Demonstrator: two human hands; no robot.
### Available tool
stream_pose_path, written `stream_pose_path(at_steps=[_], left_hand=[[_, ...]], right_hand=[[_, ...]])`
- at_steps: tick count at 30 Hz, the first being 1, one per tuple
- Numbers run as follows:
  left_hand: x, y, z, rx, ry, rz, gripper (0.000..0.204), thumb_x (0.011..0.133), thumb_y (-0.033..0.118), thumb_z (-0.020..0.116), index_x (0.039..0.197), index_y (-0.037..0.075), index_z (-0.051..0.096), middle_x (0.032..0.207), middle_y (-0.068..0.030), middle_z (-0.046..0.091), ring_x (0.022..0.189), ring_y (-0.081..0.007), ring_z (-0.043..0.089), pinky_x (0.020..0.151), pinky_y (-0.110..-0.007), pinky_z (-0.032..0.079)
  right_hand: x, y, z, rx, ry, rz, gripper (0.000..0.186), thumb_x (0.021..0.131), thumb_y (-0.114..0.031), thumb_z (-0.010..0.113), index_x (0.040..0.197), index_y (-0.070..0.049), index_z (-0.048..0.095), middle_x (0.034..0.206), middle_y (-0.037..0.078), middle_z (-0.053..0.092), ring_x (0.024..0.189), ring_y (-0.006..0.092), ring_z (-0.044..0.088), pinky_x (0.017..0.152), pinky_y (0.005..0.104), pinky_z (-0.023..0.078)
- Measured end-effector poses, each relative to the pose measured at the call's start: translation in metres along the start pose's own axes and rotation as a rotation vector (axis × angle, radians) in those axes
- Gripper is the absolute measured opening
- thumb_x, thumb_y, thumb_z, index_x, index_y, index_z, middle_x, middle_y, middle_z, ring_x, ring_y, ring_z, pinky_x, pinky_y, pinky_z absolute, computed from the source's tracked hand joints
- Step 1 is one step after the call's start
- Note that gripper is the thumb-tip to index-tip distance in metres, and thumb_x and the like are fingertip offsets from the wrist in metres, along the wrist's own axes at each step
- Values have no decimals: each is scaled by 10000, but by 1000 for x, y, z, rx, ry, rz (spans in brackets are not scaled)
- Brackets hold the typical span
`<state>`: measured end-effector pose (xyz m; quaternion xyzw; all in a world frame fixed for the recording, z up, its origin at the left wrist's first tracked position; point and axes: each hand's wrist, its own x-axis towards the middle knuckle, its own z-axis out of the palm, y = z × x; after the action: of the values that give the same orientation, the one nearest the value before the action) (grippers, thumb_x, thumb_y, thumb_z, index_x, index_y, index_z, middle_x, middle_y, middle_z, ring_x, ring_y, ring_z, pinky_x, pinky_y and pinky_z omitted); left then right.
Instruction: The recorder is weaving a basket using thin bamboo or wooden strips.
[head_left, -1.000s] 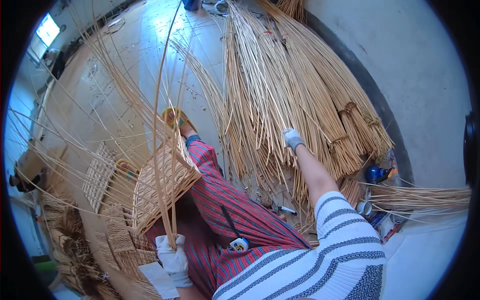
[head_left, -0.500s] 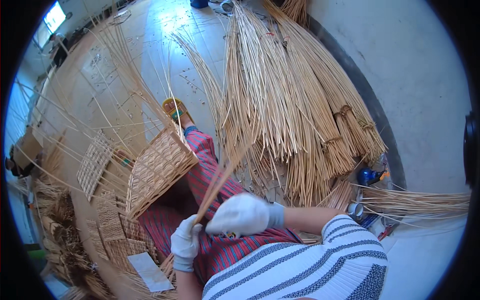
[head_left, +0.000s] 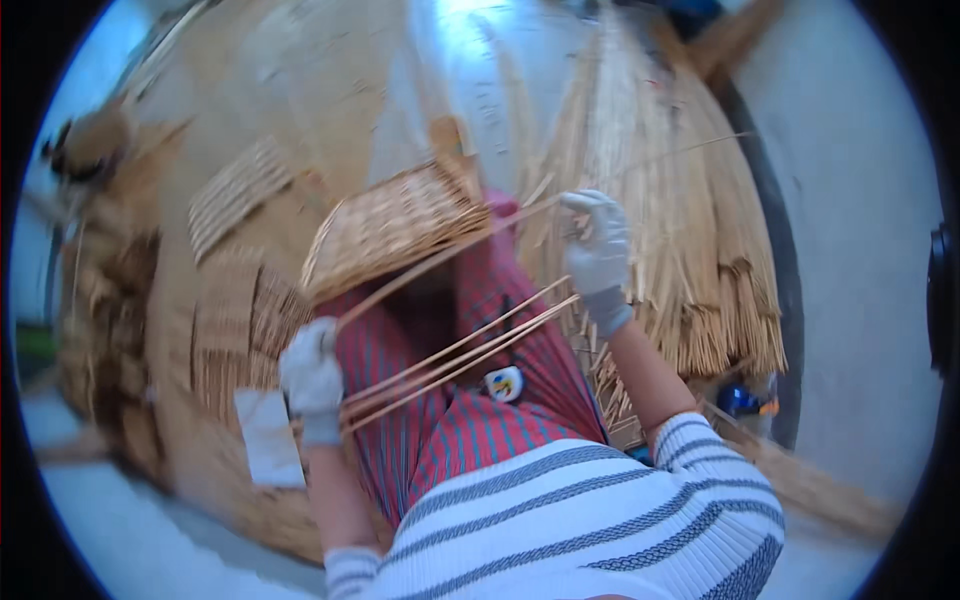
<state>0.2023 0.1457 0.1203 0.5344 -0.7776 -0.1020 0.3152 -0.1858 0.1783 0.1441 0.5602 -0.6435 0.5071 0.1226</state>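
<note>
My left hand (head_left: pixel 312 370), in a white glove, is closed on thin wicker rods at the left of my lap. Higher up on the right, my gloved right hand (head_left: pixel 597 245) grips the same rods at their other side. One stretch of the rods (head_left: pixel 440 260) slants up from hand to hand. Several loose rod ends (head_left: pixel 460 360) run below it, across my striped red trousers. Just beyond them, a woven wicker panel (head_left: pixel 395 225) with a curved edge leans at my knees. Motion blurs the rods, so how they pass through my fingers is unclear.
Long bundles of wicker rods (head_left: pixel 690 230) lie on the floor at the right. Other woven panels (head_left: pixel 235 200) and a white sheet (head_left: pixel 268 437) are at the left. A small round white thing (head_left: pixel 504 384) rests on my lap. A blue object (head_left: pixel 740 400) stands by the right wall.
My hands have moved apart, the left one leftward and up, the right one rightward and up. The rods have swung from nearly upright to a slant across my lap. The whole view has shifted.
</note>
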Motion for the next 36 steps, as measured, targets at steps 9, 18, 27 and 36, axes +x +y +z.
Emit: stream_pose_path(at_steps=[9,18,27,36], left_hand=[[13,38,58,-401,-68,27,111,961,130,701,1052,106,759,942,-125,759,865,-330,736,807,-434,582],[22,41,85,-331,-169,-32,259,990,377,712,1030,125,759,943,-104,746,885,-353,714,776,-455,559],[25,7,73,-295,55,-334,176,1059,192,682,1042,26,737,811,-54,699,733,-157,621,715,-318,527],[52,77,137,-763,-125,-369,490,972,44,696,1446,65,578,1461,-207,593,939,-260,743,786,-352,624]], right_hand=[[-33,-39,41,1118,-485,466,230,1115,-184,597,1279,-28,634,1177,127,747,1063,233,739,924,365,625],[-19,8,48,1129,-525,761,163,1050,-26,660,1207,-62,632,1150,129,761,1071,244,753,872,362,666],[10,70,33,957,-171,727,107,1071,-135,666,1168,-102,636,1054,85,745,956,192,746,813,325,668],[11,92,43,984,-281,762,114,1074,-148,667,1171,-104,626,1042,92,751,933,177,744,776,310,665]])
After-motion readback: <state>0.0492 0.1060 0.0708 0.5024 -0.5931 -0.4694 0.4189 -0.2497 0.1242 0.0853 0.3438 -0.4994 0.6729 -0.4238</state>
